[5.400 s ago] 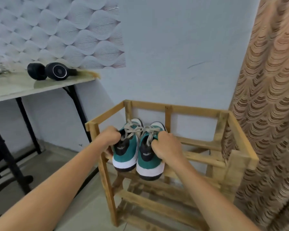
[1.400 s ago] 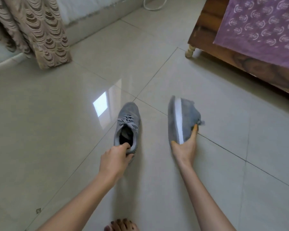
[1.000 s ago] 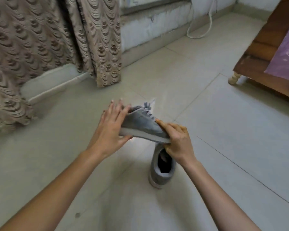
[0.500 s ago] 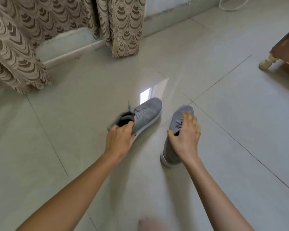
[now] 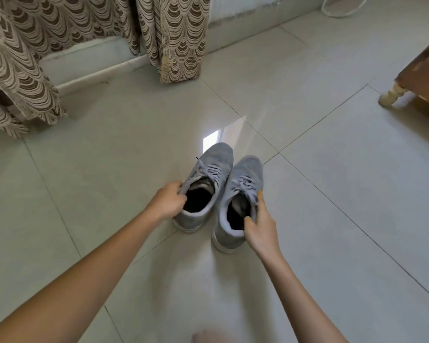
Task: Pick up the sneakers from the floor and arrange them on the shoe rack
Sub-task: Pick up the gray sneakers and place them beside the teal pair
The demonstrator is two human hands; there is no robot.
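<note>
Two grey sneakers stand upright side by side on the pale tiled floor, toes pointing away from me. My left hand (image 5: 167,203) pinches the collar of the left grey sneaker (image 5: 208,179) at its left side. My right hand (image 5: 259,226) grips the collar of the right grey sneaker (image 5: 243,184), thumb inside the opening and fingers along the outer side. Both soles appear to rest on the floor. The shoe rack is out of view.
Patterned brown curtains (image 5: 174,38) hang to the floor at the back left and centre. A wooden bed corner with a pale leg (image 5: 391,96) stands at the right. A white cable (image 5: 342,11) loops at the top right. A toe (image 5: 208,336) shows at the bottom edge.
Half a second ago the left sneaker lay tilted and the right hand lay flat over the other. Now both sneakers stand upright together, each hand gripping a collar.
</note>
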